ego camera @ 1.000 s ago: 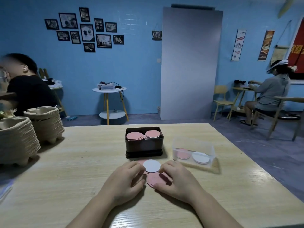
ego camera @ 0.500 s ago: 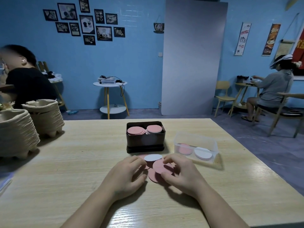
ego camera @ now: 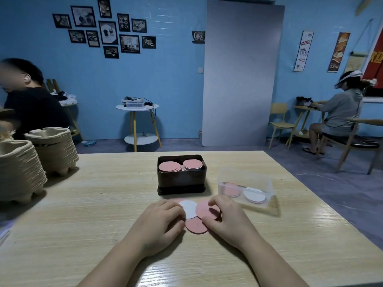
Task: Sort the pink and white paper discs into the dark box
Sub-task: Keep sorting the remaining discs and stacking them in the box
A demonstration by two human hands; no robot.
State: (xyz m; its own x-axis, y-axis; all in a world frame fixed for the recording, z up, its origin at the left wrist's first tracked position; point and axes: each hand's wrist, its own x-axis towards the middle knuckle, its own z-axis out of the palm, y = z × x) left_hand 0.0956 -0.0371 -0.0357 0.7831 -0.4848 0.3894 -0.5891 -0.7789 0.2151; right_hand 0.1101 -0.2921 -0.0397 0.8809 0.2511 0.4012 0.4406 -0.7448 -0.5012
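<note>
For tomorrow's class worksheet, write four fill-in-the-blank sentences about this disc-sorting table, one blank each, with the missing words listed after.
Both stacks in the dark box are topped by a ____ disc.
The clear container beside it holds one pink disc and one ____ disc.
The fingers of the ____ hand pinch a loose pink disc.
The egg trays stand at the table's ____ edge.
Missing words: pink, white, right, left.
</note>
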